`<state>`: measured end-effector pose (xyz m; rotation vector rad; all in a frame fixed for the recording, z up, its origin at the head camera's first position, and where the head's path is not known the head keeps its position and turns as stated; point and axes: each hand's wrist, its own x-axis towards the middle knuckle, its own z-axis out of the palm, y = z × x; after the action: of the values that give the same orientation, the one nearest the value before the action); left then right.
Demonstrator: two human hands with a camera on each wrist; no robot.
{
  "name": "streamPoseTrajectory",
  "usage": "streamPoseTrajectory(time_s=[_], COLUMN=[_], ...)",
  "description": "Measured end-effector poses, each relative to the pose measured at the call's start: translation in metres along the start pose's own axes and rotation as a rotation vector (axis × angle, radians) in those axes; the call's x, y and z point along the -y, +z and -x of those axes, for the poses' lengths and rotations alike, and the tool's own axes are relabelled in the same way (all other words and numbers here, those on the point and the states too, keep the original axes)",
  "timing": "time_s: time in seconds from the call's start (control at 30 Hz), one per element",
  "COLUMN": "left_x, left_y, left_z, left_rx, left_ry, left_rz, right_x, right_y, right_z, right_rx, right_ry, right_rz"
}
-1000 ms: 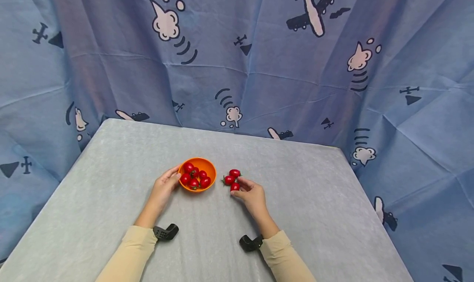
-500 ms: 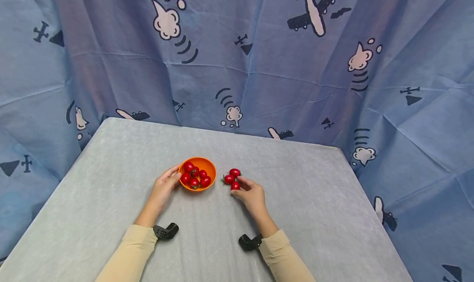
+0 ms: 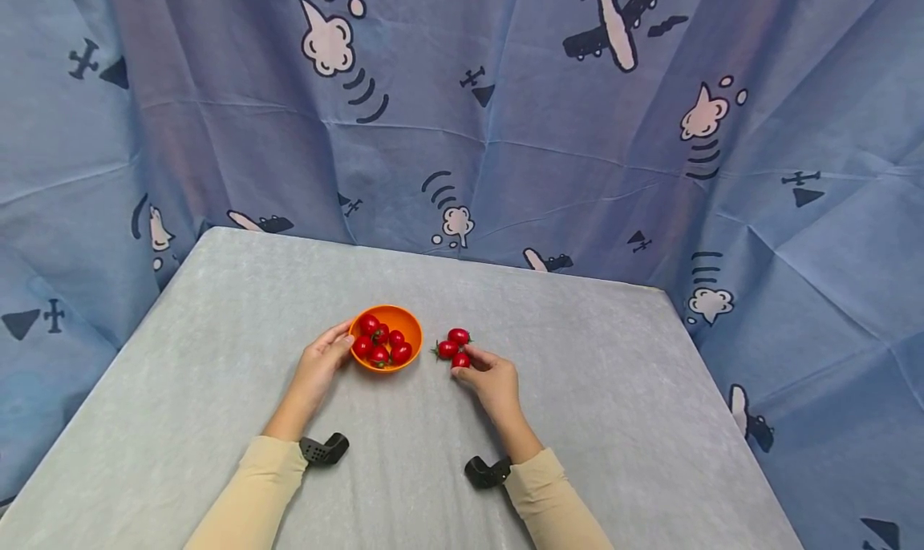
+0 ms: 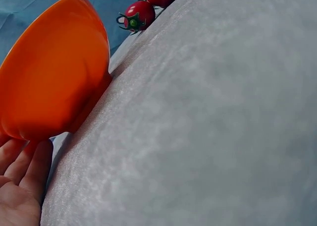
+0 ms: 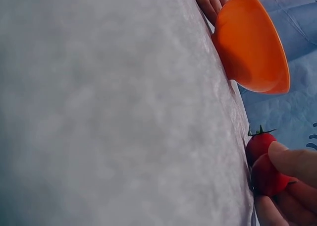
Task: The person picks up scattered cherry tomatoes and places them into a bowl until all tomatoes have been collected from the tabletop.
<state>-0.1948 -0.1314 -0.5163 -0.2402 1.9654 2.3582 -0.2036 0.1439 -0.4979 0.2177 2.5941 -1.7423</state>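
Note:
An orange bowl [image 3: 404, 325] stands on the table with several red cherry tomatoes [image 3: 378, 355] inside. My left hand [image 3: 320, 361] grips the bowl's left side, thumb at the rim and fingers against the outer wall. To the right of the bowl, my right hand [image 3: 494, 382] pinches a cherry tomato [image 3: 460, 361] between thumb and fingers. Two more tomatoes lie just beyond it: one with a green stem [image 3: 447, 349] and another behind [image 3: 458, 336]. In the right wrist view, the pinched tomato [image 5: 267, 176] overlaps the stemmed one and appears low at the table surface.
A pale grey cloth covers the table [image 3: 577, 349]. Behind and at the sides hangs a blue curtain [image 3: 404, 133] printed with planes and clouds. Each wrist wears a black camera, the left one [image 3: 325, 450] and the right one [image 3: 487, 472].
The pinched tomato and my right fingertips have shifted very slightly, right and away from me. My left hand keeps its grip on the bowl, which stays in place.

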Motion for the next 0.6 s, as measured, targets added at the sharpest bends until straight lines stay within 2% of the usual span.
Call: streamPoseTrajectory(time_s=[0.6], left_x=[0.001], left_y=[0.0], left_z=[0.001], left_rx=[0.003], left_ry=[0.03], left_rz=[0.016], right_x=[0.011], right_y=[-0.009], right_z=[-0.001], right_rx=[-0.057], right_ry=[0.075], right_rz=[0.0])
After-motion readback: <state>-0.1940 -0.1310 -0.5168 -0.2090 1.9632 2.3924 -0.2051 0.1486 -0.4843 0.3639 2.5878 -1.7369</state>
